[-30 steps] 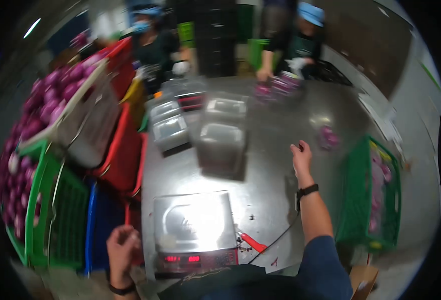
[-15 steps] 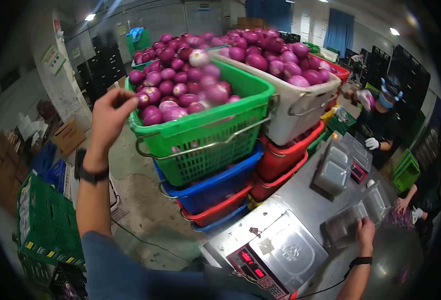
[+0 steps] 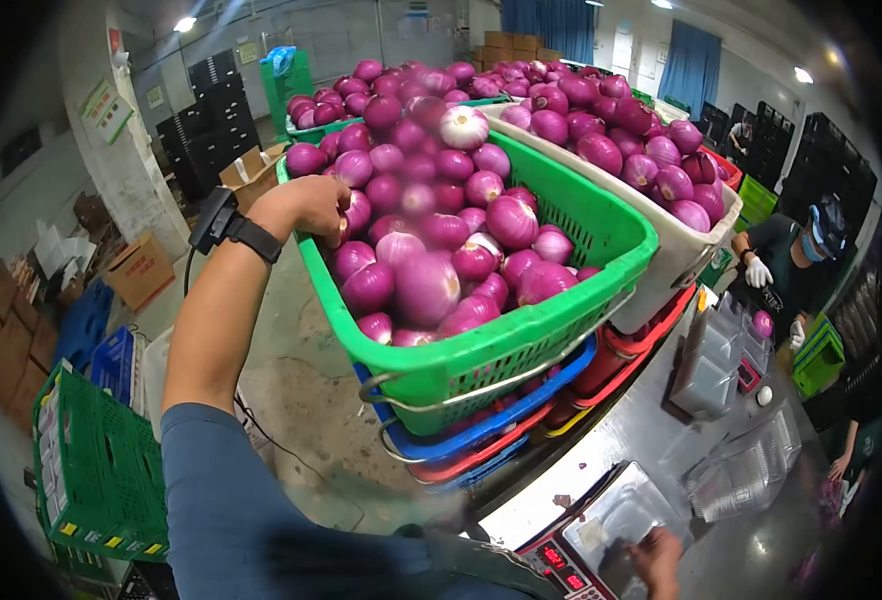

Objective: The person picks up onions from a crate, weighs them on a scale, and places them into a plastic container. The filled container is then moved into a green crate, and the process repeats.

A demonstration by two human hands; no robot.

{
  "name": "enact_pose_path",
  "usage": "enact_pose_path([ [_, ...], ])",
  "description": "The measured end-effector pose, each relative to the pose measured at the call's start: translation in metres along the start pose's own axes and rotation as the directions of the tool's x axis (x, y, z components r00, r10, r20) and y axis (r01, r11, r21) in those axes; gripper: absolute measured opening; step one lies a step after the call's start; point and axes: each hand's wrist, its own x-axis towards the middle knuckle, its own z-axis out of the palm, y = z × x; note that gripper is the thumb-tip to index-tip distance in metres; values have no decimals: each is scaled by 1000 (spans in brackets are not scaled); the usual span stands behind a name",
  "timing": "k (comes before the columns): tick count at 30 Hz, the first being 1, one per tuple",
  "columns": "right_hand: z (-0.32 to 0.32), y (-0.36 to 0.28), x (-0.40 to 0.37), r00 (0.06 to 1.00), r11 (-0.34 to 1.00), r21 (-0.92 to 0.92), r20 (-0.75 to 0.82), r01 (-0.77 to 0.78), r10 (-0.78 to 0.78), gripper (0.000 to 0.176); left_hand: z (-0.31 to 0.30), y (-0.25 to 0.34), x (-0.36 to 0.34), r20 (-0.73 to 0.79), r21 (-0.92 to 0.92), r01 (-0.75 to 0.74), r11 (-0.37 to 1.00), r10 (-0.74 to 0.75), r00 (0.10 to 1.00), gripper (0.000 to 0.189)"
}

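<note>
My left hand point(image 3: 316, 208) reaches over the left rim of the green basket point(image 3: 471, 355), its fingers curled down against the purple onions point(image 3: 401, 255); what they grip is hidden. A pale peeled onion point(image 3: 464, 127) lies on top of the heap. At the lower right, my right hand point(image 3: 654, 557) is blurred over the metal pan of the scale point(image 3: 616, 520), whose red digits are lit. Whether its fingers hold anything is unclear. Clear plastic trays point(image 3: 746, 475) lie on the steel table to the right of the scale.
A white basket of onions point(image 3: 661, 225) stands beside the green one, above blue and red crates point(image 3: 481, 435). Stacked clear trays point(image 3: 706, 365) sit farther up the steel table point(image 3: 601, 430). Co-workers point(image 3: 786, 250) stand at the right. Green crates point(image 3: 101, 465) are at the left.
My left hand has moved from the basket's edge onto the onions. My right hand has left the clear tray and moved left to the scale. The view has shifted closer to the green basket.
</note>
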Motion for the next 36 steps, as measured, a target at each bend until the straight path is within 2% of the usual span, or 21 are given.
enact_pose_path([
  [2,31,-17,-22,998,992,-117,4,56,-55,37,9,-7,13,29,13,-36,999,36,999,67],
  [5,7,-89,-38,993,993,-66,75,97,-92,45,5,4,15,147,67,-33,997,23,989,64],
  [7,-2,-112,-37,993,993,40,-19,114,-113,55,0,5,16,168,109,-79,991,60,984,59],
  [8,-8,-122,-35,990,988,91,-67,128,-122,60,1,0,17,72,4,-152,988,151,986,58],
  [10,-31,-152,-23,980,979,170,-180,111,-80,47,0,-11,18,-143,-182,-320,930,297,944,54],
  [11,-45,-174,-15,966,967,226,-251,119,-60,40,-15,-2,4,-158,-450,-338,827,299,941,52],
  [13,-65,-217,4,903,891,352,-410,288,-130,34,-39,21,-9,-306,-561,-534,633,441,844,52],
  [14,-78,-238,12,881,863,354,-433,360,-190,37,-52,37,-14,-361,-507,-594,624,472,804,53],
  [15,-87,-274,19,829,793,414,-524,447,-194,43,-62,59,-28,-370,-606,-602,520,486,792,54],
  [17,-105,-327,36,723,642,418,-610,642,-326,74,-75,103,-42,-459,-452,-746,489,589,665,62],
  [19,-126,-398,37,598,532,337,-662,777,-453,84,-75,149,-54,-406,-507,-779,369,695,593,69],
  [21,-132,-433,53,373,501,21,-695,865,-615,86,-68,186,-65,-415,-533,-812,239,763,496,73],
  [23,-131,-435,60,257,451,-110,-693,886,-674,87,-66,199,-68,-402,-595,-788,157,791,461,78],
  [24,-129,-428,65,255,437,-82,-710,896,-656,87,-67,198,-66,-438,-592,-797,118,783,442,78],
  [26,-115,-406,63,462,459,276,-808,844,-364,82,-69,170,-52,-367,-433,-840,326,788,495,70],
  [28,-117,-367,50,720,453,602,-678,658,-146,76,-55,139,-16,-354,-93,-901,423,832,427,61],
  [30,-108,-314,43,893,532,764,-449,365,33,70,-42,126,-6,95,91,-692,716,686,722,60],
  [32,-84,-267,34,891,735,623,-450,267,58,68,-18,124,-11,206,238,-590,772,553,807,66],
  [34,-48,-208,19,894,833,543,-419,108,157,68,4,114,-4,76,197,-677,710,677,732,84],
  [35,-46,-196,4,905,914,394,-349,-92,242,68,11,115,-2,72,221,-699,681,703,708,91],
  [36,-30,-166,-4,907,923,346,-314,-166,280,68,17,115,5,61,243,-710,660,721,691,98],
])
